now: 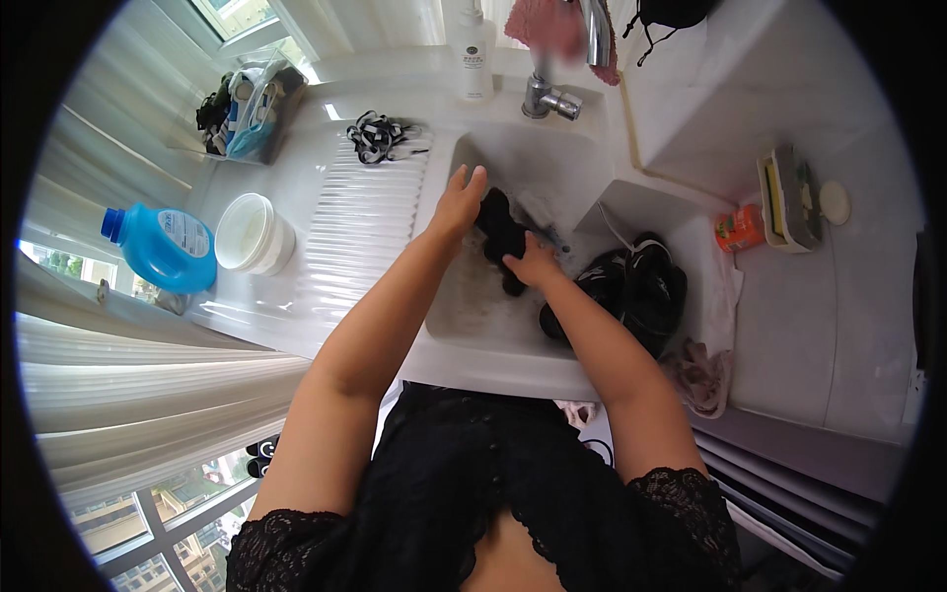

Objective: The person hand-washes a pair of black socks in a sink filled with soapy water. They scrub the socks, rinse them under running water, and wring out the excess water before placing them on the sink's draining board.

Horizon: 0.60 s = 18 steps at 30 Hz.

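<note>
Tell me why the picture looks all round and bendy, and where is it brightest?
In the head view, the fisheye lens curves straight edges near the rim and leaves black corners; daylight glares brightest off the white washboard and curtains; the pink cloth by the tap looks blurred.

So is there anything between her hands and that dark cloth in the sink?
Nothing visible. Both hands are already on the black cloth in the white sink: the left hand at its upper end, the right hand at its lower side. The black pile lies apart, to the right.
</note>
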{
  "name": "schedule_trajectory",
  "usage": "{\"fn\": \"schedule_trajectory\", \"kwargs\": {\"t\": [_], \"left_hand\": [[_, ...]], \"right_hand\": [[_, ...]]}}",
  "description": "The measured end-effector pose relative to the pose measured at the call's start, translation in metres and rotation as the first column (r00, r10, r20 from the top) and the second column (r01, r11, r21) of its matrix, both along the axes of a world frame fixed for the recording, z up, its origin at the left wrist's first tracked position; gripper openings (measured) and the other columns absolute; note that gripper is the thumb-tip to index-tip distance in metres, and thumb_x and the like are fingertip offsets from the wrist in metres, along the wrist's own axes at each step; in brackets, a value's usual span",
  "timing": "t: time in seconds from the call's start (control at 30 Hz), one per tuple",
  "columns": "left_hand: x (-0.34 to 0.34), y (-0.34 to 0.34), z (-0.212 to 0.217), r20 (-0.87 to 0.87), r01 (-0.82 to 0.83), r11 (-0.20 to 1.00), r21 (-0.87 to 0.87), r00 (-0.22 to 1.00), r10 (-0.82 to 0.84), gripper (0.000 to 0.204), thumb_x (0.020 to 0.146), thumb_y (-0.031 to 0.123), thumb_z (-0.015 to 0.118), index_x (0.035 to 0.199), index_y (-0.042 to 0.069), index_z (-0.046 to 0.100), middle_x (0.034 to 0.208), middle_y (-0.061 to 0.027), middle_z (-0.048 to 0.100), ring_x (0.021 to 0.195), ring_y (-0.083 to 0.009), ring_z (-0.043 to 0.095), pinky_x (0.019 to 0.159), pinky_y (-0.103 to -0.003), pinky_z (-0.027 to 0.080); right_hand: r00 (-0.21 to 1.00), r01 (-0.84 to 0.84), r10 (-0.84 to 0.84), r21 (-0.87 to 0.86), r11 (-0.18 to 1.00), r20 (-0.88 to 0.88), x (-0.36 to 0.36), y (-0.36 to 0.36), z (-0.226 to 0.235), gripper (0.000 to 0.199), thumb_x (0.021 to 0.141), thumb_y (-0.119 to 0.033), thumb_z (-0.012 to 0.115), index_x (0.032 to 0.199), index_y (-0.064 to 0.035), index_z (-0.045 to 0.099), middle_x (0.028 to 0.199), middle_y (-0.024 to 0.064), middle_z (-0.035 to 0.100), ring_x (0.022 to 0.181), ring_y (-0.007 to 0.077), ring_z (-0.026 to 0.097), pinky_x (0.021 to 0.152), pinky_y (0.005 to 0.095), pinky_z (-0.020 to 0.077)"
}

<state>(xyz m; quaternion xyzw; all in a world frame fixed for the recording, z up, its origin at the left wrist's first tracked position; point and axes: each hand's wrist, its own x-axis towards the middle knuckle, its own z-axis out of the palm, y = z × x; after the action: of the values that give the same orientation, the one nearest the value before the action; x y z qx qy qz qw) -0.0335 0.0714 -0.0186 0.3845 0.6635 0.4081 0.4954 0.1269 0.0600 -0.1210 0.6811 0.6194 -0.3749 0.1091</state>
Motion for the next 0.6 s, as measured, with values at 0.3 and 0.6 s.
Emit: {"fn": "schedule_trajectory", "kwargs": {"t": [0.3, 0.6], "left_hand": [[-0.033, -0.061, 0.011, 0.423, 0.226, 0.949, -0.22, 0.899, -0.115, 0.088, 0.084, 0.065, 0.046, 0.147, 0.012, 0.014, 0.152, -0.0146, 0.011, 0.135, -0.0411, 0.019, 0.107, -0.059, 0.018], [-0.032, -0.07, 0.005, 0.637, 0.309, 0.827, -0.47, 0.768, 0.075, 0.072, 0.09, 0.06, 0.038, 0.141, 0.01, 0.027, 0.148, -0.0166, 0.019, 0.134, -0.0398, 0.022, 0.106, -0.059, 0.019]], "right_hand": [[0.769, -0.635, 0.613, 0.317, 0.704, 0.179, -0.031, -0.043, -0.024, 0.044, 0.081, -0.005, 0.054, 0.122, -0.0204, 0.05, 0.127, 0.0192, 0.039, 0.109, 0.0421, 0.048, 0.087, 0.0474, 0.0467], [0.824, -0.174, 0.402, 0.496, 0.851, -0.4, -0.041, -0.037, 0.084, 0.026, 0.057, 0.004, 0.063, 0.079, -0.0098, 0.058, 0.097, 0.0127, 0.053, 0.097, 0.0304, 0.055, 0.08, 0.0361, 0.0445]]}}
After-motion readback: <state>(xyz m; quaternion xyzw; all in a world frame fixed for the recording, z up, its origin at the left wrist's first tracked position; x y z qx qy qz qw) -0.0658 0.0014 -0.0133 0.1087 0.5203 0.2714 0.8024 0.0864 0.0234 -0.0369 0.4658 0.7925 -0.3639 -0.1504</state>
